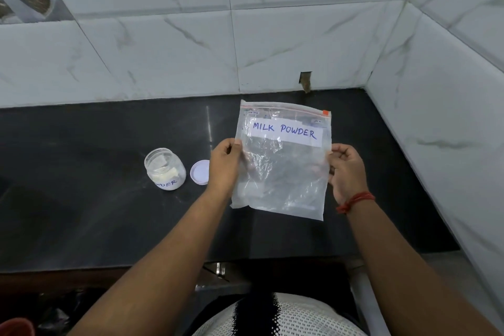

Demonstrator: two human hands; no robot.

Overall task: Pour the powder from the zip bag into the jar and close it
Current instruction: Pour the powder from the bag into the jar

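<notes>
Fingers (236, 144) of both hands pinch the zip bag (281, 161) upright by its side edges, label readable; open jar (164, 169) and lid (200, 172) wait on the counter (81, 172).

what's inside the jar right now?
The open jar holds white powder low down, with a pale lump or two above it. Its label hides part of the contents. Its lid lies on the counter beside it.
</notes>
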